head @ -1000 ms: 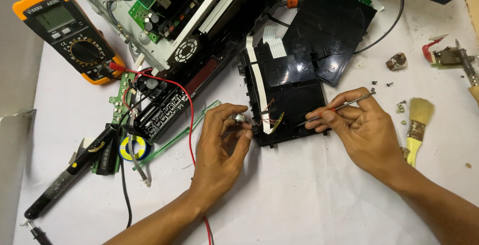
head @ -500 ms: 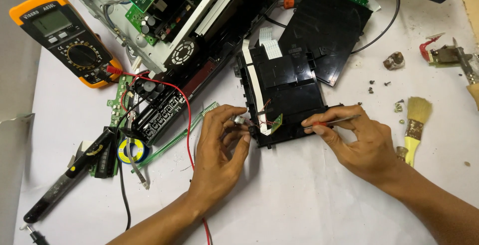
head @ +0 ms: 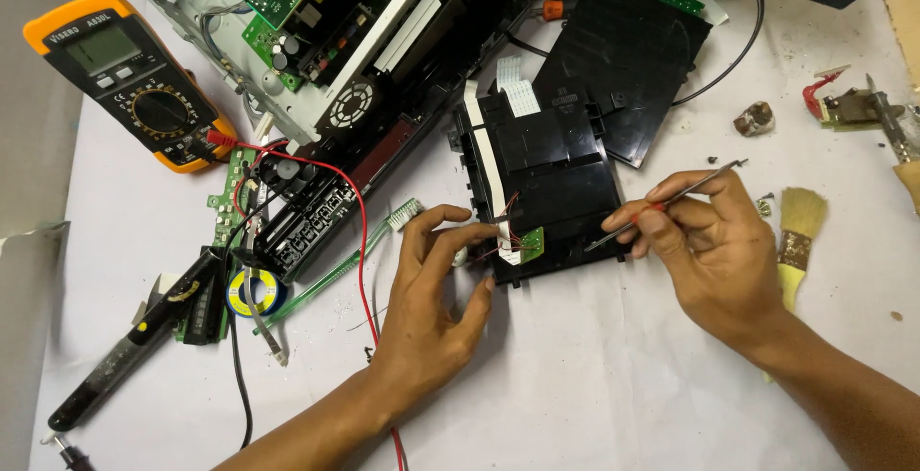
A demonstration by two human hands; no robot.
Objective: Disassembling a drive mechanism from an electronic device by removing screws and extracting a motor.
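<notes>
The black plastic module [head: 551, 179] lay flat on the white-covered table [head: 594, 385], between the two hands and just below the opened chassis [head: 316, 40], its small green circuit board [head: 532, 241] facing the person so the wiring could be reached. The left hand [head: 436, 308] steadied its near edge, fingers curled loosely, fingertips touching the casing beside the board, gripping nothing. The right hand [head: 714, 251] pinched a thin metal probe [head: 666, 205] pen-style between thumb and forefingers, its tip angled down at the module's lower right edge. A multimeter [head: 129, 78] sat well apart.
</notes>
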